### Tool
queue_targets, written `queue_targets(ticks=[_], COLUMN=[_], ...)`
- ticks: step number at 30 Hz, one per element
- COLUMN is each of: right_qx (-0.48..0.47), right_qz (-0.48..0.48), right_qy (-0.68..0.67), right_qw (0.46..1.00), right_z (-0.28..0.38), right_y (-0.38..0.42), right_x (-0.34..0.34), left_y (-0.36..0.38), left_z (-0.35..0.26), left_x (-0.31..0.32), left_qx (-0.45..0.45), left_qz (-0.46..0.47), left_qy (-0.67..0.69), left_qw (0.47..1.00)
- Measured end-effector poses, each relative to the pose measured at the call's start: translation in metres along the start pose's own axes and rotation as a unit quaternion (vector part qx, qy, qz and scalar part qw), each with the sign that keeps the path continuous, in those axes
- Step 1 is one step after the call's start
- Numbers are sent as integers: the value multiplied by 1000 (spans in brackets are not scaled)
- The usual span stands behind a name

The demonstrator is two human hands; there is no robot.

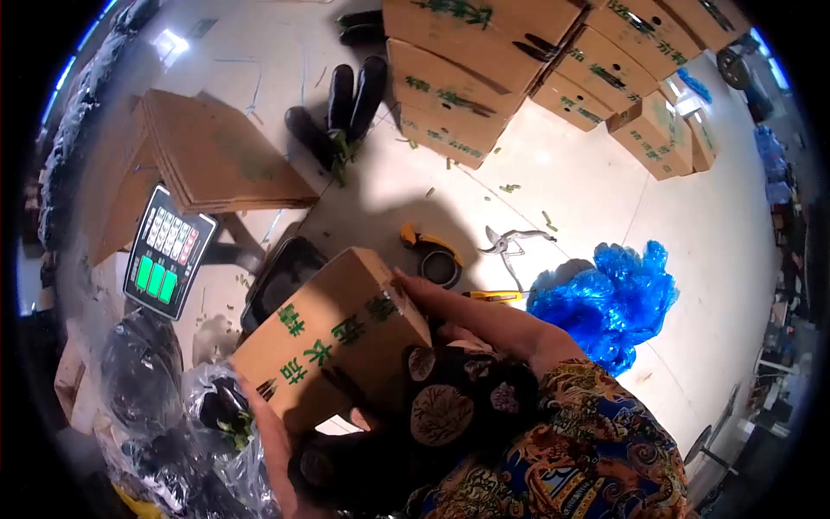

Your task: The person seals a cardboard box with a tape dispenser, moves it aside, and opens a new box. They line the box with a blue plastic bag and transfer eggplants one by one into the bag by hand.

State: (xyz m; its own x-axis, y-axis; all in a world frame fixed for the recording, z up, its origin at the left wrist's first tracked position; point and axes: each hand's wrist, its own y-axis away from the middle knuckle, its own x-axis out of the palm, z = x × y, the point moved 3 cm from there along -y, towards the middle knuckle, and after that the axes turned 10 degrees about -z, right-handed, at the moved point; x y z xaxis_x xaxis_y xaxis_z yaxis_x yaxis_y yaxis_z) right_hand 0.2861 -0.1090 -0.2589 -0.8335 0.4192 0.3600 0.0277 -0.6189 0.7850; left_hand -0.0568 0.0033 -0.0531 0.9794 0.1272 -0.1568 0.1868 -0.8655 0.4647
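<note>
A cardboard box (pixel 341 311) with green printed characters is tilted in front of my lap, held between both hands. My left hand (pixel 266 424) grips its lower left edge, while my right hand (pixel 424 298) holds the right end near the upper corner. The fingers are partly hidden by the box. Just beyond the box is the dark platform (pixel 281 272) of a scale, partly covered. Its keypad display (pixel 170 251), with green readouts, stands to the left. Close to my left hand, eggplants (pixel 220 406) lie in a clear plastic bag (pixel 251 471).
Stacked printed cartons (pixel 458 69) stand at the back. Several eggplants (pixel 341 99) lie on the floor beside folded cardboard (pixel 216 160). A tape dispenser (pixel 439 264), pruning shears (pixel 510 242), a yellow cutter (pixel 494 297) and blue plastic bags (pixel 605 303) are on the right.
</note>
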Motion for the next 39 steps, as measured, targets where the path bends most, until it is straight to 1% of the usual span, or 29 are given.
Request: queue_targets(ticks=[1,3,6,7,9,11,12,13,14,15,16,17,18,19,20,21,22,23,25,26,27,28,29,31,32,33,35,37,39], right_qx=[46,44,60,5,-109,-257,-336,-230,-127,-204,-118,-102,-80,-105,-131,-128,-187,-274,-268,-258,-306,-333,-360,-307,-345,-374,-225,-227,-287], right_qz=[13,47,-38,-39,-44,-72,-102,-97,-117,-134,-203,-267,-242,-287,-330,-306,-333,-299,-381,-421,-463,-426,-390,-389,-433,-460,-477,-593,-660], right_qy=[-91,-121,-65,-50,4,132,205,59,-104,-31,-145,-214,-168,-187,-202,-315,-234,-252,-122,-58,-25,-3,21,225,357,479,619,566,479], right_qw=[995,991,995,998,993,955,914,967,979,969,961,934,952,934,913,889,894,879,876,868,832,841,847,839,753,647,583,526,502], right_z=[-9,-25,-25,-23,-20,9,22,30,39,42,36,57,60,79,97,107,122,137,163,176,194,193,189,165,160,154,146,134,133], right_y=[0,7,7,11,33,80,105,131,159,174,178,213,233,253,274,277,290,295,311,318,319,304,282,231,230,231,239,231,236], right_x=[1,-7,-19,-30,-63,-93,-109,-129,-149,-173,-209,-210,-240,-242,-243,-258,-271,-282,-316,-333,-316,-314,-316,-312,-299,-281,-244,-267,-300], left_y=[-7,-19,-28,-27,-19,-13,-9,-3,1,7,19,32,33,30,34,45,57,73,90,103,111,101,119,127,126,124,113,99,90], left_z=[-6,-17,-34,-36,-39,-52,-55,-50,-41,-32,-29,-25,-6,18,31,32,32,26,51,58,62,96,81,88,88,87,98,112,116], left_x=[9,24,45,49,76,124,149,174,198,223,248,273,300,330,360,378,396,404,426,437,443,454,453,452,447,437,413,389,366], left_qx=[10,23,16,3,-27,-44,-40,-38,-56,-73,-65,-56,-80,-105,-91,-128,-166,-252,-221,-238,-253,-215,-189,-199,-214,-229,-242,-237,-237], left_qz=[12,29,34,31,87,150,197,242,272,302,338,373,382,390,453,489,522,528,518,484,447,490,482,501,504,504,494,474,448], left_qy=[-3,-11,-23,-26,-44,-60,-62,-63,-41,-18,-42,-68,-65,-63,-9,24,53,61,39,11,-19,-27,-46,3,29,55,71,49,19], left_qw=[1000,999,999,999,995,986,978,968,960,950,938,924,918,912,887,863,835,808,826,842,858,844,855,842,836,831,832,847,862])
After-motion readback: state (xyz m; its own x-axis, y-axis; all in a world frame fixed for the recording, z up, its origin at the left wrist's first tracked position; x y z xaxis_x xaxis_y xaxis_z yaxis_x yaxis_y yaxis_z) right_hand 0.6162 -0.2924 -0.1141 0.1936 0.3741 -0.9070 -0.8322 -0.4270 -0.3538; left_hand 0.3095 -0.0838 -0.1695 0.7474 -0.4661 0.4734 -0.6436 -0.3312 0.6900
